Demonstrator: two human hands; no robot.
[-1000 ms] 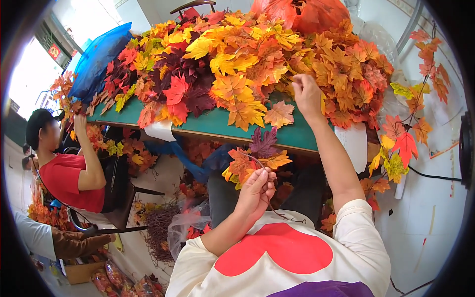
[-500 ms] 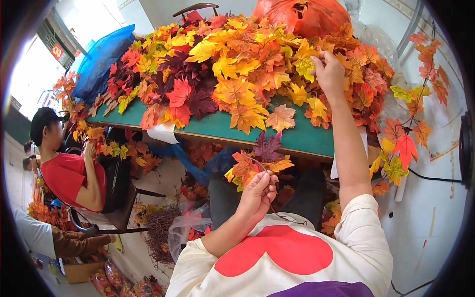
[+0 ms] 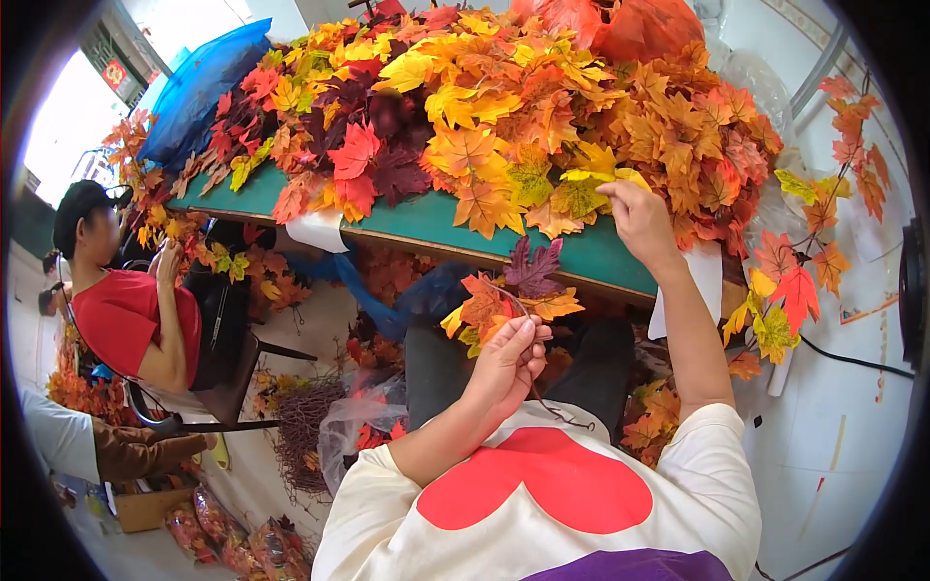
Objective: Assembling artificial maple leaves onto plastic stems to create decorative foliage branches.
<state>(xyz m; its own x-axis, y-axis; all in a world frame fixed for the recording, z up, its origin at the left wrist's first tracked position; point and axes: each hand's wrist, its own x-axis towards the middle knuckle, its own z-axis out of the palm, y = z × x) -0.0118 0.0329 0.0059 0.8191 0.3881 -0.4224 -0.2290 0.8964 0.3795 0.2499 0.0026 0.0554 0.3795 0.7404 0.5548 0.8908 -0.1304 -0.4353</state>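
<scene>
My left hand [image 3: 508, 360] is closed in a pinch on the thin brown stem of a leaf spray. Its artificial maple leaves are orange [image 3: 482, 306], purple [image 3: 534, 268] and yellow-green, and the bare stem end [image 3: 559, 412] hangs below my fingers. At the table's front edge, my right hand [image 3: 639, 221] pinches a yellow-green maple leaf sprig [image 3: 578, 198]; the exact grip point is partly hidden by the fingers. Behind it, a large heap of maple leaves [image 3: 552, 107] in orange, yellow, red and purple covers much of the green table [image 3: 426, 230].
An orange-red plastic bag [image 3: 649, 34] and a blue bag [image 3: 208, 92] flank the heap. A leaf garland [image 3: 796, 290] hangs at right. On the left, a person in red [image 3: 136, 320] sits on a chair. Brown vines [image 3: 308, 431] lie on the floor beside a clear bag [image 3: 358, 416].
My right hand has drawn back from the heap toward the table's front edge, bringing the yellow-green sprig with it. The left hand keeps its hold on the leaf spray, almost unmoved.
</scene>
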